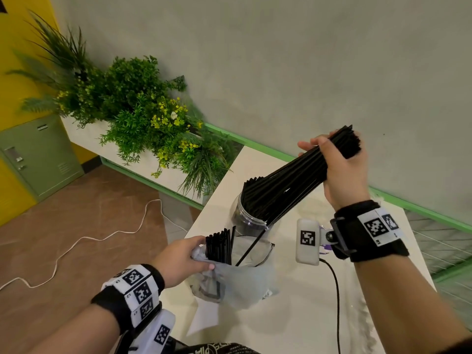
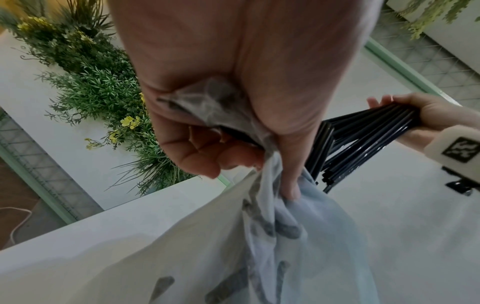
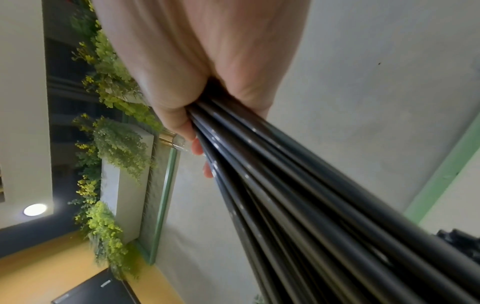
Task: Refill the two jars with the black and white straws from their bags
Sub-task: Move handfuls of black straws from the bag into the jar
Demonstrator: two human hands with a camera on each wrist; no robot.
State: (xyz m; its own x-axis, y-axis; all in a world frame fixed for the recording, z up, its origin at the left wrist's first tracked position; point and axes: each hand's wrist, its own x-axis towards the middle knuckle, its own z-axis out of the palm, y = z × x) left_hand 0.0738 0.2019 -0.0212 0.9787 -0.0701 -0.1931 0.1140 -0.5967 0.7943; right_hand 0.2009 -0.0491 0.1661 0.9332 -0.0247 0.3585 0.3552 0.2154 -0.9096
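My right hand [image 1: 339,164] grips a thick bundle of black straws [image 1: 288,180] near its upper end. The bundle slants down to the left, and its lower ends sit in the mouth of a clear plastic jar [image 1: 242,215] standing on the white table [image 1: 293,315]. In the right wrist view the black straws [image 3: 298,195] run out from under my palm. My left hand [image 1: 184,259] grips the bunched rim of a clear plastic bag [image 1: 242,282] that stands in front of the jar. More black straws [image 1: 219,247] stick up out of it. In the left wrist view the bag [image 2: 272,236] hangs from my fingers.
A planter box of green and yellow plants [image 1: 143,118] runs along the left of the table. A white cable [image 1: 84,238] lies on the brown floor. A black cord [image 1: 337,302] crosses the table near my right arm. A grey wall with a green rail [image 1: 255,144] stands behind.
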